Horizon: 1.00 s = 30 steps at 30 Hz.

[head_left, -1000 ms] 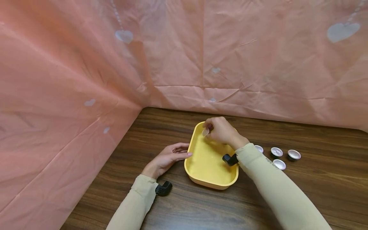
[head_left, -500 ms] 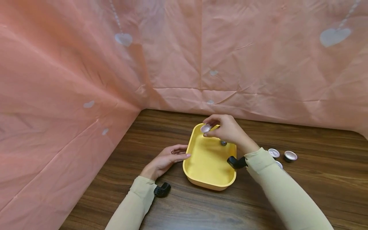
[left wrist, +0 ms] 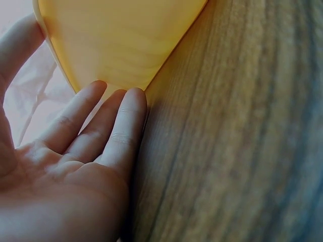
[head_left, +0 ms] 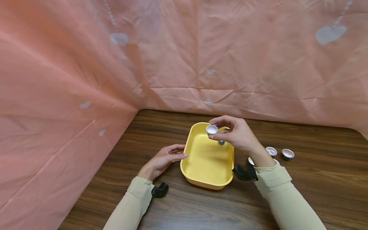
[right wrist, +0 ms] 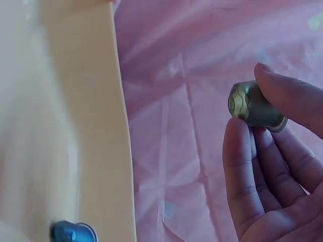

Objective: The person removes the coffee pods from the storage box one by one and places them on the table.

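Observation:
My right hand (head_left: pixel 238 132) pinches a coffee capsule (head_left: pixel 211 129) between thumb and fingers, over the far end of a yellow tray (head_left: pixel 208 187). Its silvery lid faces up in the head view; the right wrist view shows the dark green body and gold end of the capsule (right wrist: pixel 255 104). A blue capsule (right wrist: pixel 74 232) lies inside the tray, partly hidden by the right hand in the head view. My left hand (head_left: pixel 161 161) holds the tray's left wall, thumb over the rim and fingers (left wrist: pixel 123 128) fairly straight against the outside.
Right of the tray, several capsules with silvery lids, one being a dark capsule (head_left: pixel 287 154), stand on the brown wooden table (head_left: pixel 184 207); the right wrist partly covers some. A pink cloth (head_left: pixel 172 64) with heart prints hangs behind and to the left.
The right hand has moved right with its capsule, whose lid has turned upward. The blue capsule in the tray has come into view. The left hand stays at the tray wall.

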Available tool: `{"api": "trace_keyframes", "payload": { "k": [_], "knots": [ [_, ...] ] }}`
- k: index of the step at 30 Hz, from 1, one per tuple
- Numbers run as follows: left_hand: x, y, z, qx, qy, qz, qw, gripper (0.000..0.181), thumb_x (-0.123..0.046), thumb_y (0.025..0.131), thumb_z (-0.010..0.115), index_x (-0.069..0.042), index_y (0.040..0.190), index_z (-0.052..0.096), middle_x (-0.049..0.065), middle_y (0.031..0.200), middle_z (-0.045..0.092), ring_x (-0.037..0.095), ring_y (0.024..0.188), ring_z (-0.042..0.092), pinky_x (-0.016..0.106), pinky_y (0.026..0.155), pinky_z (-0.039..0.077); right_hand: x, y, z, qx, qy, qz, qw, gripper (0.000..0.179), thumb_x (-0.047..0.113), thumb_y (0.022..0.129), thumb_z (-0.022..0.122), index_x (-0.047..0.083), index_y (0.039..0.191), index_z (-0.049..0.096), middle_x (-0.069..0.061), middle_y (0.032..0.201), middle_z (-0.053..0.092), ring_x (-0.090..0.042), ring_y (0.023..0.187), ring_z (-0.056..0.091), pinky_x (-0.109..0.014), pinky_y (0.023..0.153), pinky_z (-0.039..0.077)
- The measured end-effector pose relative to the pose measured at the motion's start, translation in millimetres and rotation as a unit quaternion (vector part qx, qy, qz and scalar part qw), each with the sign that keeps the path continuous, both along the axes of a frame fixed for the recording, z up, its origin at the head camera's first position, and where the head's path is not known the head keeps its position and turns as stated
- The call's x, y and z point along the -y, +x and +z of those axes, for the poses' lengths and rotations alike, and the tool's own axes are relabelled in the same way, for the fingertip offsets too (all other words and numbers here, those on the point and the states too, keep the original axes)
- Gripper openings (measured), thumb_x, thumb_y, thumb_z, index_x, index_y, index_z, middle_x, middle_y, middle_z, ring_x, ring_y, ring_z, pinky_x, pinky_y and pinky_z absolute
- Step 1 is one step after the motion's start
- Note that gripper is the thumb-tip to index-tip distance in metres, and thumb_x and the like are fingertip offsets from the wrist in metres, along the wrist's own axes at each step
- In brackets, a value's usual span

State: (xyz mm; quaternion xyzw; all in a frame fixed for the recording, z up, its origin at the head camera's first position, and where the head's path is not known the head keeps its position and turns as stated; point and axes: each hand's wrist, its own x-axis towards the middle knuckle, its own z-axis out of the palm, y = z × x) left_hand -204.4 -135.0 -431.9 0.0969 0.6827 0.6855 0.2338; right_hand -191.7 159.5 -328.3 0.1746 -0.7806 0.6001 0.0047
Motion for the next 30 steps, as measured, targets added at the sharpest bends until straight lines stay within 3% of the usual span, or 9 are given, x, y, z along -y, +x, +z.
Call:
{"api": "trace_keyframes", "payload": {
  "k": [8, 19, 30],
  "knots": [
    [0.3, 0.2, -0.4, -0.003, -0.007, -0.005, 1.0000, 0.061, -0.016, 0.098, 0.077, -0.002, 0.153, 0.056, 0.016, 0.152, 0.061, 0.014, 0.125, 0.064, 0.026, 0.106, 0.054, -4, 14.3, -9.9, 0.003, -0.056, -0.012, 0.9984, 0.040, -0.003, 0.084, 0.088, 0.003, 0.121, 0.074, 0.008, 0.105, 0.079, -0.012, 0.082, 0.077, -0.023, 0.072, 0.062],
    [0.1, -2.8, -3.0, -0.003, -0.003, -0.005, 1.0000, 0.062, -0.017, 0.099, 0.076, -0.001, 0.155, 0.053, 0.018, 0.151, 0.062, 0.014, 0.124, 0.066, 0.025, 0.106, 0.054, -13, 10.7, -16.0, 0.001, -0.047, -0.020, 0.9987, 0.048, -0.005, 0.083, 0.087, -0.004, 0.128, 0.069, 0.002, 0.108, 0.075, -0.012, 0.092, 0.077, -0.027, 0.083, 0.066],
    [1.7, -3.4, -4.5, -0.005, -0.002, -0.015, 0.9999, 0.064, -0.018, 0.100, 0.076, 0.000, 0.156, 0.051, 0.021, 0.152, 0.061, 0.016, 0.125, 0.066, 0.030, 0.110, 0.054, -52, 26.0, -23.7, -0.013, -0.010, -0.071, 0.9974, 0.044, 0.004, 0.087, 0.088, 0.005, 0.128, 0.071, 0.012, 0.108, 0.077, -0.007, 0.091, 0.078, -0.023, 0.081, 0.064]
  ]
}}
